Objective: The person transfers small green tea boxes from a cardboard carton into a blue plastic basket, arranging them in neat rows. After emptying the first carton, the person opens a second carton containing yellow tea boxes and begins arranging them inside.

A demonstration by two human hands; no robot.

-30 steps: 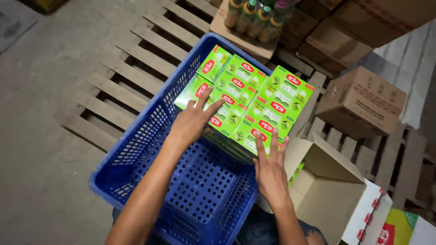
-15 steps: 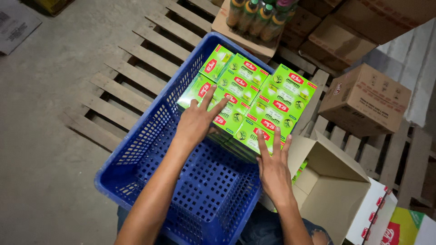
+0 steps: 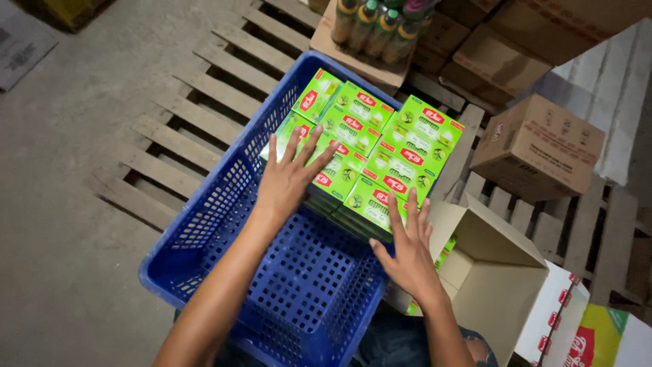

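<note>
A blue plastic crate (image 3: 204, 224) stands on a wooden pallet. Its far half is packed with several bright green boxes (image 3: 401, 146) with red labels, stacked in rows. My left hand (image 3: 288, 177) lies flat with fingers spread on the near-left boxes of the stack. My right hand (image 3: 406, 245) has its fingers spread against the near-right corner of the stack, by the crate's right wall. Neither hand grips a box. The near half of the crate floor is bare mesh.
An open cardboard carton (image 3: 489, 272) sits right of the crate with green boxes inside. A closed brown carton (image 3: 536, 146) lies beyond it. Bottles (image 3: 373, 27) stand on a carton behind the crate. The wooden pallet (image 3: 170, 136) and concrete floor (image 3: 61, 204) are at left.
My left hand has opened wider and slid slightly left on the stack. My right hand has drawn back a little toward me along the stack's near-right corner.
</note>
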